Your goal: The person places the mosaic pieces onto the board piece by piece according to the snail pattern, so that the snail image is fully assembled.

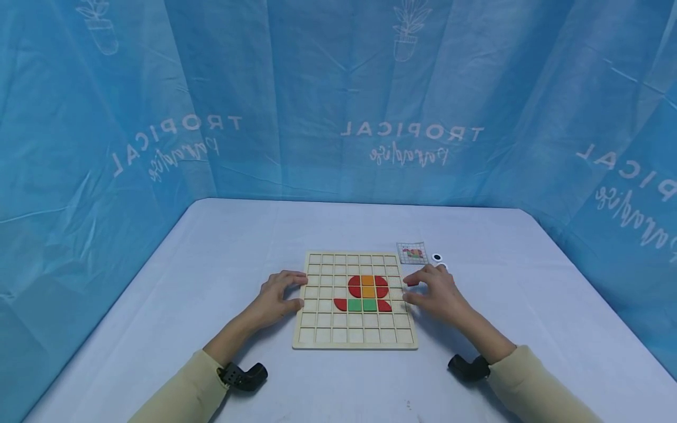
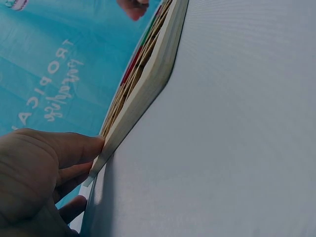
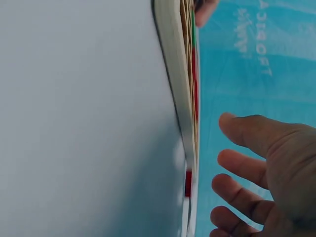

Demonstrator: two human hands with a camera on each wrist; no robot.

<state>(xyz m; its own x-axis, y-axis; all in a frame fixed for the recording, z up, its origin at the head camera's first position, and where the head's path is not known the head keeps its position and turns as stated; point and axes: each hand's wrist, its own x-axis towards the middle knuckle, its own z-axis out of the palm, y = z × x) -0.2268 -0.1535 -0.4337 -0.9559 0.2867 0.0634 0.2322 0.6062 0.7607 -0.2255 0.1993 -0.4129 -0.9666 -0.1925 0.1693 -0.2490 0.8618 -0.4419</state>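
Observation:
A wooden grid board (image 1: 355, 345) lies on the table with flat coloured pieces in its cells. Red quarter-circles (image 1: 354, 291) flank two orange squares (image 1: 367, 286). Below them, two green squares (image 1: 362, 305) sit between red end pieces (image 1: 385, 306). My left hand (image 1: 274, 298) touches the board's left edge with thumb and fingertips, fingers relaxed. By the right edge, my right hand (image 1: 438, 295) hovers with its fingers spread apart and holds nothing. Under its fingers, a red piece (image 3: 188, 183) lies on the table beside the board, mostly hidden in the head view.
A small printed card (image 1: 412, 253) with a grid picture lies beyond the board's upper right corner. Next to it is a white disc with a black centre (image 1: 436, 257), and a second white disc is partly behind my right hand. Blue printed cloth (image 1: 338, 70) surrounds the white table (image 1: 254, 235).

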